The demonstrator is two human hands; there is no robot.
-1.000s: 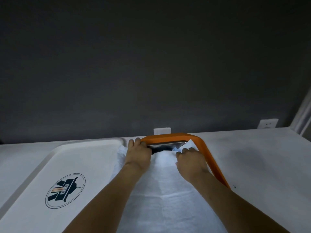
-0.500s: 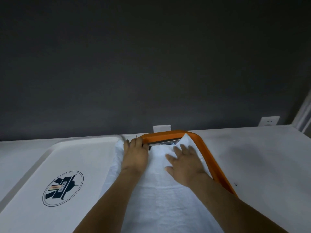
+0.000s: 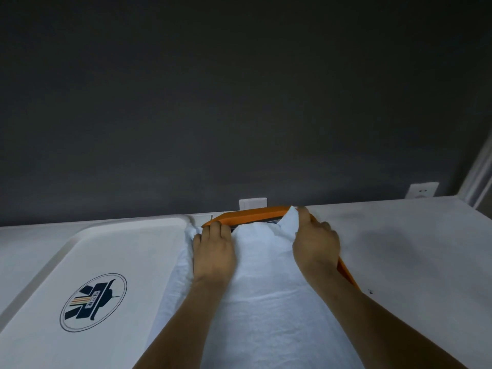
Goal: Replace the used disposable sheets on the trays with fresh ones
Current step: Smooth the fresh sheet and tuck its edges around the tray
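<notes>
A: Where is the sheet?

B: The white sheet lies rumpled over the orange tray and covers nearly all of it. Only the tray's far rim and a strip of its right rim show, with a dark slit of its inside just under the far rim.

A: And the hands?

B: The right hand is at the tray's far right corner, its fingers curled on a raised peak of the sheet. The left hand lies palm down on the sheet by the far left corner, fingers bent towards the rim. Their tips are hidden, so I cannot tell whether they grip or only press.

A: What lies around it?

B: A white tray with a round dark emblem sits just beside it on the left, and the sheet's edge touches its side. Both rest on a white counter against a dark wall. The wall bears a socket at the right and a small white plate behind the orange tray.
</notes>
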